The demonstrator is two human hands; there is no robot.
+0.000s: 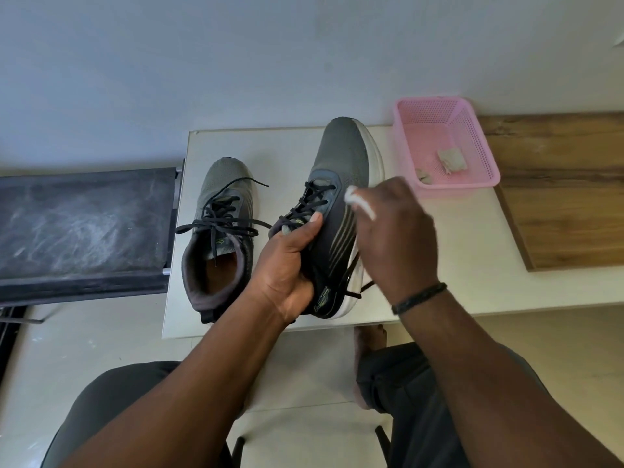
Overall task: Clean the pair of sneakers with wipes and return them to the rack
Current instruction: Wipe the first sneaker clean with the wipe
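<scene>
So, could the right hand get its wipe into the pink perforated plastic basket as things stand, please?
Probably yes: the right hand, pinching the white wipe, is beside the open-topped pink basket, with nothing between them.

Arms: both forearms bare up to the picture's lower edge, no sleeves showing.
Left hand (287, 265): bare, no ring or band to be seen on it; short nails.
Right hand (393, 238): bare, slightly blurred, so small details on the fingers cannot be made out.
Wristband (418, 298): a thin black band around the right wrist, possibly braided or beaded; the blur makes it hard to say which.
Trousers (111, 400): dark grey or black, covering both thighs.
Foot (369, 339): bare, without sock or shoe.
</scene>
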